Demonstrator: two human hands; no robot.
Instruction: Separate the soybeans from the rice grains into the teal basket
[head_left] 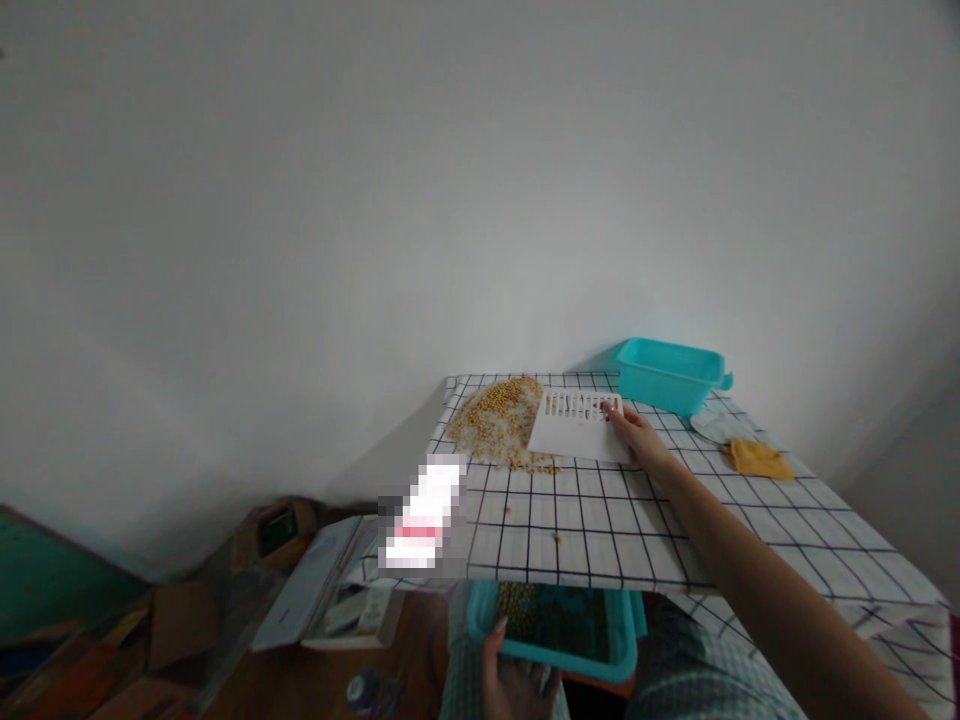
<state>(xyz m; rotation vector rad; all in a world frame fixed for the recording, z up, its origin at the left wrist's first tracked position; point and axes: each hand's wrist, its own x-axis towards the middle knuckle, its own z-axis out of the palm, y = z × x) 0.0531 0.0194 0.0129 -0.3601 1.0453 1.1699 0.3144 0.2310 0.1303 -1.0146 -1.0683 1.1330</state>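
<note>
My right hand grips the right edge of a white plastic board with slots, which is low over the table. Just left of the board, small yellow beans or kernels lie spread over the checked tablecloth. Below the table's front edge, my left hand holds the near rim of a turquoise plastic basin, thumb on top. Some of the same yellow grains are in the basin's left part; the rest of its inside looks dark.
A second turquoise basin stands at the back right against the wall. Near it lie a pale cloth and a yellow cloth. A blurred white patch covers the table's left front. Boxes and a bottle are on the floor at left.
</note>
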